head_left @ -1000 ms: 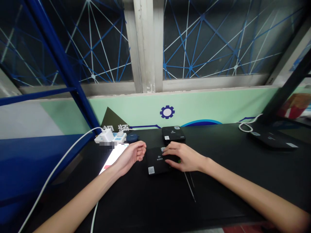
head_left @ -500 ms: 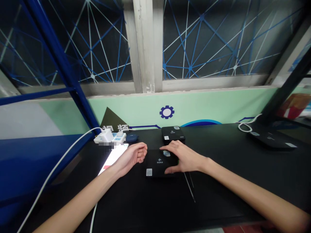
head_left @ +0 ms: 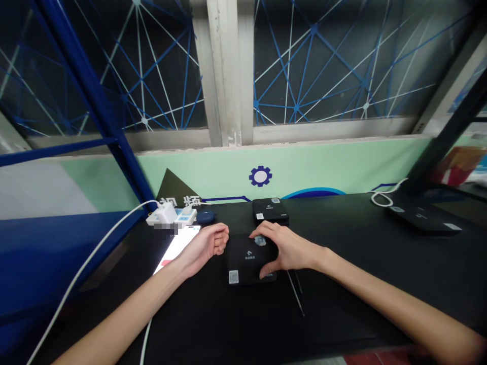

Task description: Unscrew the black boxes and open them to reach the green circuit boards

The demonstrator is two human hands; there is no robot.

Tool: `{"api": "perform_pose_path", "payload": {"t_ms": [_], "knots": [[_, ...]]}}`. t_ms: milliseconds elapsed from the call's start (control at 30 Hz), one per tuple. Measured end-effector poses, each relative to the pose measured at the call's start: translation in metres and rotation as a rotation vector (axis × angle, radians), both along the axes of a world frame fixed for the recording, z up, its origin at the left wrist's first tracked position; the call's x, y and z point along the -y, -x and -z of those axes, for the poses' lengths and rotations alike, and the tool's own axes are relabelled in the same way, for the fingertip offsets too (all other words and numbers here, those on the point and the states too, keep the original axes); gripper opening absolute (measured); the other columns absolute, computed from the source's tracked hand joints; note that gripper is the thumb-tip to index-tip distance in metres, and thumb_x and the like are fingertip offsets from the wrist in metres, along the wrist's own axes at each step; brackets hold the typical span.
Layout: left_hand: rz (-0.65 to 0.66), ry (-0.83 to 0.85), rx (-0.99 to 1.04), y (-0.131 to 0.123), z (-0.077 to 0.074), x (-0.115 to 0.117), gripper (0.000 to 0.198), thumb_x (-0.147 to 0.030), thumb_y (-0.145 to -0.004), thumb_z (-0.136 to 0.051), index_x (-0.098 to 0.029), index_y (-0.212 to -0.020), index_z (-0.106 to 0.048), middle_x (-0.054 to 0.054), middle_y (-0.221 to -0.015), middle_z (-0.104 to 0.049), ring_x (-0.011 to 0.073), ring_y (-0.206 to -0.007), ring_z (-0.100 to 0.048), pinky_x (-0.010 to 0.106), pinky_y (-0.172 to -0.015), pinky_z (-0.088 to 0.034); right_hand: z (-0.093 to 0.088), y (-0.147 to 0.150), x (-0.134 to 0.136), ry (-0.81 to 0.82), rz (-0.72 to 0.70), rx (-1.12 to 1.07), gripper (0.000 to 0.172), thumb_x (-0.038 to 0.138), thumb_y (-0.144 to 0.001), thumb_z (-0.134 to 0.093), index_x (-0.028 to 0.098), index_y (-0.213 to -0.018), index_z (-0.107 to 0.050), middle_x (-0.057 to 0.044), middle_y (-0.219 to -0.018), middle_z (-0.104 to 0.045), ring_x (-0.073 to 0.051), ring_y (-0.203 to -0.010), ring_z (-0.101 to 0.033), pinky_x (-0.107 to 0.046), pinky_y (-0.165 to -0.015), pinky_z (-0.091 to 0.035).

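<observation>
A flat black set-top box (head_left: 243, 266) with a QR sticker at its near left corner lies in front of me. My right hand (head_left: 289, 247) spans its right part, fingers near the far side and thumb at the near side, gripping it. My left hand (head_left: 213, 241) is curled beside the box's left edge, with nothing visible in it. Just right of the box, two thin metal prongs (head_left: 296, 296) lie on the table, their other end hidden under my right hand. Behind stands a second black set-top box (head_left: 270, 210).
A lit phone (head_left: 177, 248) lies partly under my left forearm. Behind it are a white power strip (head_left: 186, 217) with a plugged-in charger, and a small dark blue case (head_left: 206, 217). Another black box (head_left: 424, 218) and a white cable (head_left: 382, 197) are at far right.
The near edge of the box has shifted down in view, towards me, and my right thumb has dropped slightly with it. My left hand has hardly moved.
</observation>
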State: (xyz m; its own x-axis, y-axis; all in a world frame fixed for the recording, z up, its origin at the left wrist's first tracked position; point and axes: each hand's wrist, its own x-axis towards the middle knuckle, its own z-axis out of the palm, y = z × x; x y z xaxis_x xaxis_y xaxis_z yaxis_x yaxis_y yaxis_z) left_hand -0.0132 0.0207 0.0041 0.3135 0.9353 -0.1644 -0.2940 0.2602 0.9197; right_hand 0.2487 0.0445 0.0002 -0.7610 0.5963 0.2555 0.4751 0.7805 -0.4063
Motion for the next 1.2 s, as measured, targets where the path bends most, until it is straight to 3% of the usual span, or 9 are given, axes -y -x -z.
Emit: {"api": "perform_pose_path", "payload": {"t_ms": [167, 400, 500, 767, 1000, 1200], "knots": [[-0.035, 0.030, 0.041, -0.0006, -0.0029, -0.0001, 0.015, -0.024, -0.089, -0.060, -0.014, -0.079, -0.059, -0.002, -0.066, -0.049, 0.0078, -0.053, -0.042, 0.019, -0.050, -0.036, 0.0025, 0.0003, -0.0003, 0.008, -0.034, -0.107, 0.080, 0.058, -0.061, -0.084, 0.027, -0.128, -0.053, -0.008, -0.121, -0.053, -0.026, -0.109, -0.057, -0.039, -0.095, -0.049], [-0.054, 0.074, 0.080, 0.0011, -0.0030, -0.0002, 0.012, -0.024, -0.087, -0.061, -0.014, -0.080, -0.060, -0.002, -0.066, -0.050, 0.0076, -0.053, -0.044, 0.019, -0.051, -0.038, -0.0032, -0.0034, 0.0014, -0.164, -0.032, -0.090, 0.101, 0.054, -0.064, -0.084, 0.031, -0.149, -0.036, -0.011, -0.137, -0.048, -0.032, -0.125, -0.045, -0.047, -0.105, -0.044], [-0.051, 0.081, 0.085, 0.0006, -0.0034, 0.0002, 0.013, -0.023, -0.087, -0.061, -0.013, -0.078, -0.059, -0.002, -0.064, -0.050, 0.0072, -0.052, -0.044, 0.019, -0.050, -0.037, -0.0056, -0.0040, 0.0023, -0.195, -0.039, -0.104, 0.094, 0.050, -0.070, -0.082, 0.031, -0.149, -0.035, -0.009, -0.128, -0.055, -0.029, -0.118, -0.050, -0.046, -0.099, -0.049], [-0.037, 0.076, 0.096, 0.0005, -0.0046, 0.0010, 0.014, -0.023, -0.087, -0.062, -0.014, -0.077, -0.058, -0.004, -0.063, -0.049, 0.0072, -0.052, -0.044, 0.019, -0.051, -0.037, -0.0033, -0.0039, 0.0070, -0.237, -0.043, -0.198, 0.060, 0.033, -0.091, -0.065, 0.027, -0.145, -0.040, -0.009, -0.122, -0.055, -0.021, -0.104, -0.062, -0.034, -0.086, -0.056], [-0.042, 0.064, 0.080, -0.0003, -0.0040, 0.0004, 0.014, -0.023, -0.088, -0.062, -0.014, -0.077, -0.058, -0.003, -0.063, -0.049, 0.0074, -0.052, -0.043, 0.019, -0.051, -0.037, 0.0009, -0.0038, 0.0084, -0.377, -0.172, -0.242, 0.035, 0.025, -0.097, -0.056, 0.021, -0.131, -0.051, -0.009, -0.121, -0.067, -0.019, -0.110, -0.065, -0.031, -0.092, -0.054], [-0.055, 0.056, 0.076, -0.0011, -0.0055, 0.0016, 0.014, -0.023, -0.088, -0.061, -0.014, -0.077, -0.059, -0.003, -0.064, -0.048, 0.0079, -0.053, -0.042, 0.019, -0.050, -0.037, 0.0015, -0.0033, 0.0095, -0.364, -0.255, -0.051, 0.043, 0.030, -0.092, -0.061, 0.017, -0.132, -0.056, -0.010, -0.120, -0.070, -0.021, -0.101, -0.069, -0.033, -0.086, -0.056]]}}
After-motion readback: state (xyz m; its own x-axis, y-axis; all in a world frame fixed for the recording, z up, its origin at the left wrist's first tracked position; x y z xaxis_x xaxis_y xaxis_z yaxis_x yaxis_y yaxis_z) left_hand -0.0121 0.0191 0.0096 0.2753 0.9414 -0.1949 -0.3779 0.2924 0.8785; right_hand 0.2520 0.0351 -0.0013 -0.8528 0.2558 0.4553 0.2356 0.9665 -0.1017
